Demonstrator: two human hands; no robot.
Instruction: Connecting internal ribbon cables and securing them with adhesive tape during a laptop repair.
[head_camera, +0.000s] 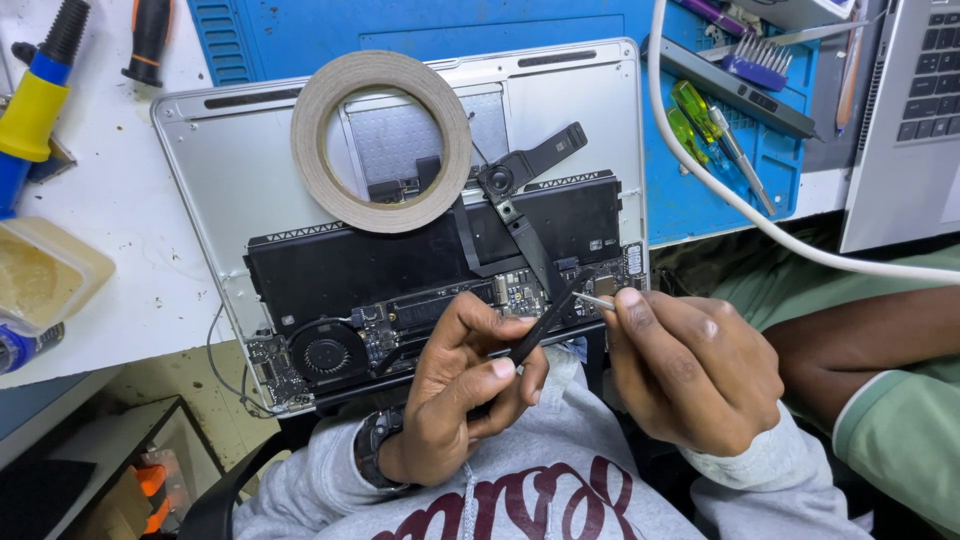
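An open silver laptop lies bottom side up, showing its black battery, a round fan and the circuit board. My left hand, with a watch on the wrist, grips a thin black prying tool whose tip reaches the board's right end. My right hand pinches a slim metal tool pointing left at the same spot. The two tool tips almost meet there. A roll of tan tape rests on the laptop, next to a loose black flex part.
A blue work mat lies under the laptop. Yellow-green screwdrivers and a white cable are at the right, beside a second laptop. Another person's arm in a green sleeve rests at the right. A plastic tub stands at the left.
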